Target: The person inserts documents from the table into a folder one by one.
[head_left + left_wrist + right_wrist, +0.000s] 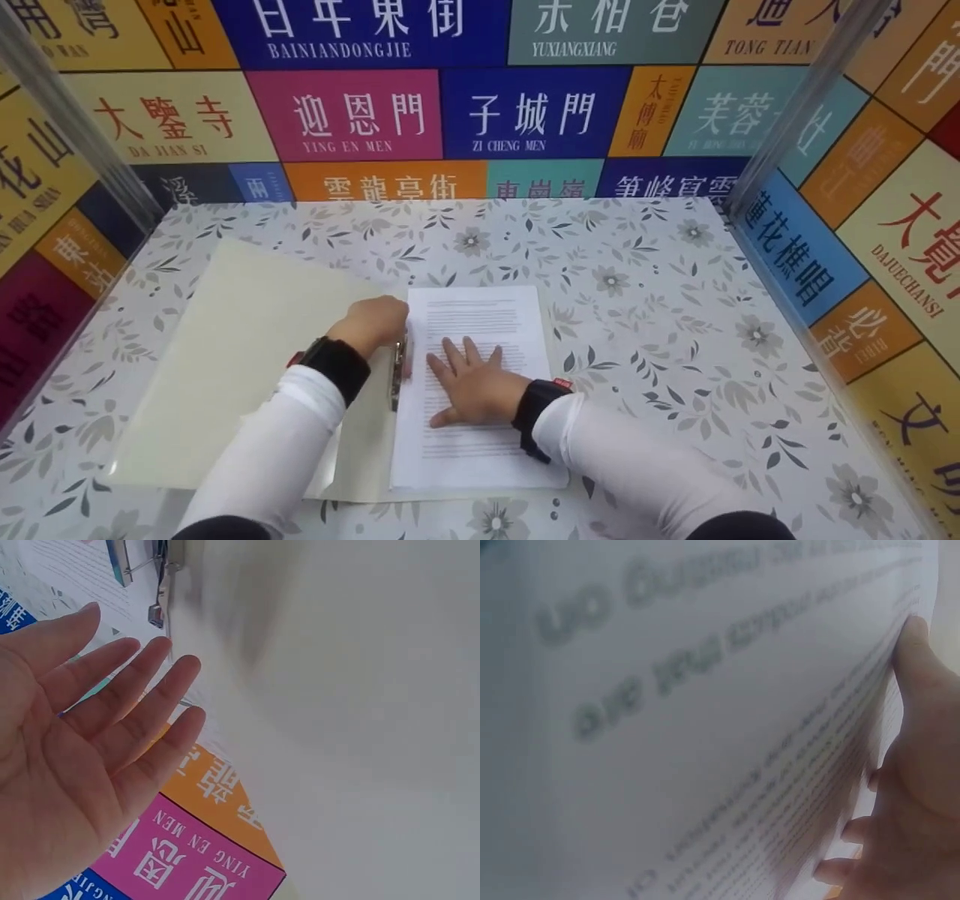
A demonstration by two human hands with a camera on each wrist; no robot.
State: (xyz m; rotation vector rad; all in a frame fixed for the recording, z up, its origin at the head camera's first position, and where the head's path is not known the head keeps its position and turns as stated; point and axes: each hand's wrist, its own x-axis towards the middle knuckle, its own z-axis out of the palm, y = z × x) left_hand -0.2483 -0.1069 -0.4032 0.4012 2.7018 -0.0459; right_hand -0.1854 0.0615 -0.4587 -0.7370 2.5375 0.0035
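Note:
A stack of printed paper sheets (480, 315) lies on the right half of an opened cream file folder (255, 322). My right hand (476, 390) rests on the top sheet with fingers spread; the right wrist view shows its thumb (913, 637) against the print. At the folder's fold is a metal clip (397, 375), along the left edge of the sheets. My left hand (375, 322) is beside the clip's upper end. In the left wrist view, the left fingers (161, 694) are loosely extended, holding nothing, near the metal clip (161, 585) but apart from it.
Under the folder is a table with a white floral cover (645, 300). Colourful panels (345, 112) with Chinese lettering stand behind and at both sides. Transparent upright edges (795, 97) mark the back corners.

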